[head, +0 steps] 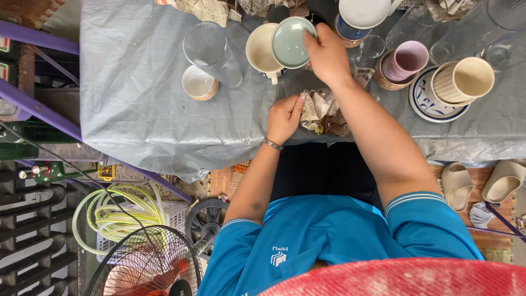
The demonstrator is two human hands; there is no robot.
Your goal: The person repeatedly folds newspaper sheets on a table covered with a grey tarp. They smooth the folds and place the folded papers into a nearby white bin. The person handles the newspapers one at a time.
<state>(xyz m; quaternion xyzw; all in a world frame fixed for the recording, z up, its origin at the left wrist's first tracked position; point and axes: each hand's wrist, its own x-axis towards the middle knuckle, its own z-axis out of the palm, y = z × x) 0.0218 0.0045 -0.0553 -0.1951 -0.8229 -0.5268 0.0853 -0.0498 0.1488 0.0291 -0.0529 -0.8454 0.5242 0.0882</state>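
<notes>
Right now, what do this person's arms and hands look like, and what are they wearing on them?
Both arms are bare from the elbow down. The short sleeves are bright blue with thin white stripes at the cuff. The left hand has a silvery metal bracelet at the wrist. The right hand shows no gloves or rings.

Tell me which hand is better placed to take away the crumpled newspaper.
Left, probably. The left hand already rests against the crumpled newspaper on the grey table cover, while the right hand is occupied holding a pale green cup.
</notes>
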